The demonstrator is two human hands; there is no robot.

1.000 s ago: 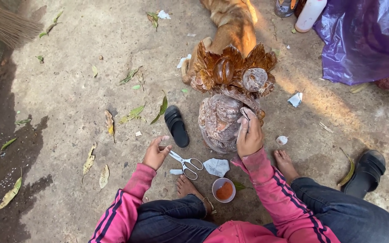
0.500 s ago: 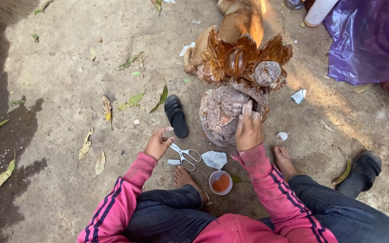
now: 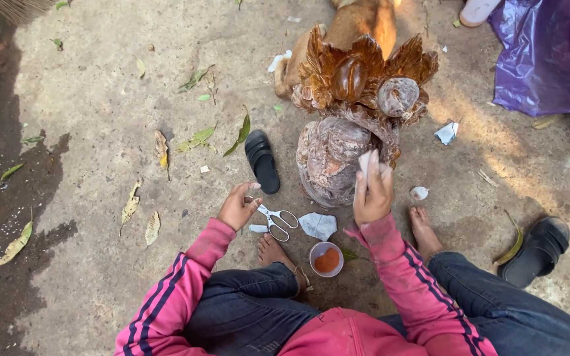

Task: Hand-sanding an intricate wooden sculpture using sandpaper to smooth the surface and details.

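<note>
One carved wooden sculpture (image 3: 348,142), brown with a fan of leaf shapes at its top, stands on the bare concrete ground (image 3: 100,86) between the person's knees and one tan dog (image 3: 357,26) lying behind it. The right hand (image 3: 372,194) presses one small pale piece of sandpaper (image 3: 368,161) against the carving's lower body, fingers closed flat over it. The left hand (image 3: 237,207) hangs low with fingers loosely curled and holding nothing, its fingertips just beside one pair of scissors (image 3: 276,219) lying on the ground. Near the scissors lie one crumpled white scrap (image 3: 318,225) and one small cup (image 3: 326,258) with orange-brown powder. Two black sandals show, one (image 3: 262,160) left of the carving, the other (image 3: 537,250) at far right. Two bare feet rest either side of the cup.
</note>
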